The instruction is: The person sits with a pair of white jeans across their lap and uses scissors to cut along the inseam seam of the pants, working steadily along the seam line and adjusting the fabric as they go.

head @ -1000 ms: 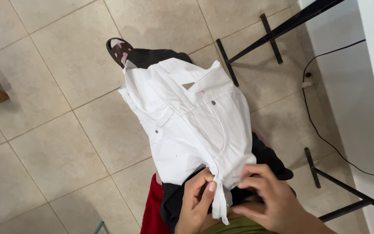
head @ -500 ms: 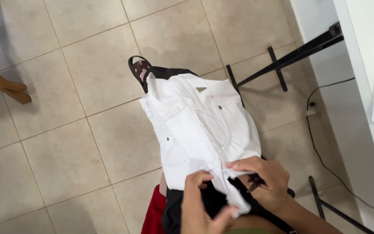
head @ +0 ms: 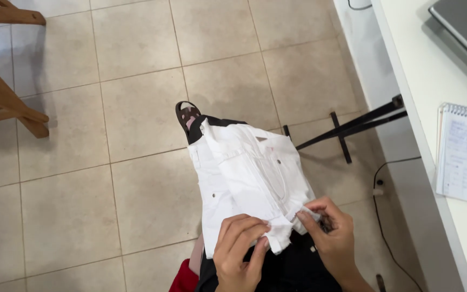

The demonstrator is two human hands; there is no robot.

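Seen from above, a white denim garment (head: pixel 249 181) lies across the person's lap over black fabric (head: pixel 293 267), its near hem pinched by the fingers of the left hand (head: pixel 239 254) and right hand (head: pixel 331 235), above a tiled floor (head: pixel 109 162), beside a white table (head: pixel 433 97) bearing a spiral notebook (head: pixel 466 154).

Both hands sit low and close together: the left hand (head: pixel 239 251) curls its fingers (head: pixel 252 230) inward in a pinch, the right hand (head: pixel 328 232) pinches beside it.
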